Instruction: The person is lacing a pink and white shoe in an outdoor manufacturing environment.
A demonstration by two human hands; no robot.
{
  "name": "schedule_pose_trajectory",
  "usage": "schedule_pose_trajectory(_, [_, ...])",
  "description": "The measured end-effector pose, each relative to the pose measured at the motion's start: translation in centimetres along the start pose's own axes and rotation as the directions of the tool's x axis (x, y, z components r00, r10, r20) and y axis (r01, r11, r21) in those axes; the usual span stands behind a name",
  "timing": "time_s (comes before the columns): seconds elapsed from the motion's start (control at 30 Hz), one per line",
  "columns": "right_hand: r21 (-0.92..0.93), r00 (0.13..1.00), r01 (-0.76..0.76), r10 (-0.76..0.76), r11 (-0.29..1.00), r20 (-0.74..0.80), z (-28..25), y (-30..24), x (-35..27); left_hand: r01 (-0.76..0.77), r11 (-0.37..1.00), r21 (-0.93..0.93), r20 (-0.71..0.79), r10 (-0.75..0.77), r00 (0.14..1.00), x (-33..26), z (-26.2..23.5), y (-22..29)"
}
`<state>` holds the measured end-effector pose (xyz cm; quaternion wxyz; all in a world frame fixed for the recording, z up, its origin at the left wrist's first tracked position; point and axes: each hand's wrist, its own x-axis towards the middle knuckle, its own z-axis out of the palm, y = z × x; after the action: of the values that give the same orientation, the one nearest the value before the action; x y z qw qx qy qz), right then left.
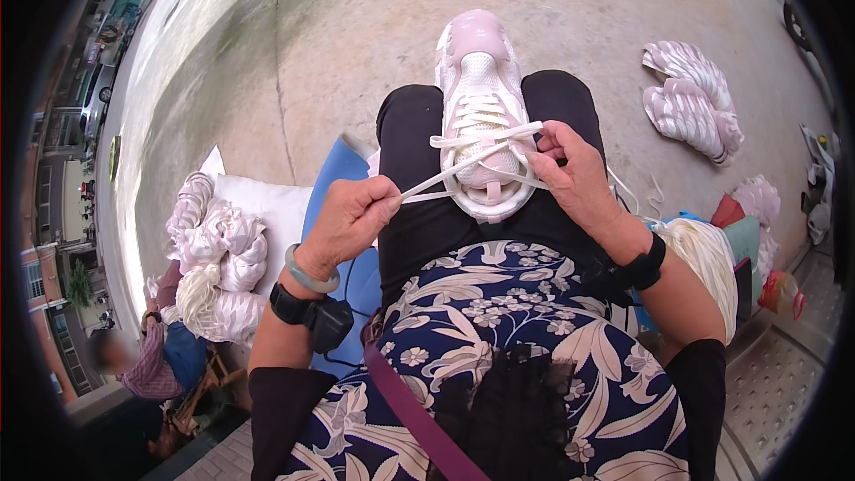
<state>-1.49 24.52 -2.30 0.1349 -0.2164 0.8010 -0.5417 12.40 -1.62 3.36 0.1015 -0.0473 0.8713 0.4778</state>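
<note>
Left hand (361,214): closed around one strand of lace (429,187) — we hold it taut.
Right hand (570,176): pinching lace near the collar.
Shoe (477,36): on our lap (408,138), toe away from us.
Lacing: rows threaded.
Knot: crossed, loop (438,141) at left — seemingly not yet tightened.

The shoe (479,36) sits on the person's lap (405,129)

The person's left forearm (278,347) slants up and inward to a left hand (358,214) curled into a loose fist, its thumb pressed along the bent index finger. The right forearm (684,298) angles in likewise from the other side; the right hand (577,176), set slightly farther forward, pinches with thumb and fingertips, its other fingers bent.
</note>
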Motion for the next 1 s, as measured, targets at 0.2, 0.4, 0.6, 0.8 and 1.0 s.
schedule_pose_trajectory(0.2, [-0.200,0.980,0.070,-0.030,0.977,0.195,-1.9,-0.3,-2.8,-0.050,0.999,0.014,0.013,0.050,0.999,0.5,-0.6,0.8])
schedule_pose_trajectory(0.4, [-0.586,0.820,0.546,-0.526,0.599,0.225,-5.4,-2.2,-1.6,0.008,1.000,0.006,-0.077,-0.008,0.997,1.2,0.1,0.4])
schedule_pose_trajectory(0.6, [-0.601,0.807,0.562,-0.537,0.568,0.248,-6.8,0.2,-0.7,0.030,0.997,0.071,-0.085,-0.024,0.996,1.4,0.2,2.1])
schedule_pose_trajectory(0.8, [-0.389,0.881,0.471,-0.446,0.792,0.157,-5.6,1.6,-0.3,-0.063,0.992,0.111,0.079,0.054,0.995,0.5,0.1,4.1])
schedule_pose_trajectory(1.0, [-0.152,0.904,0.417,-0.393,0.896,0.166,-1.8,-2.9,2.4,-0.365,0.912,-0.187,0.360,0.409,0.838,2.2,1.8,9.0])
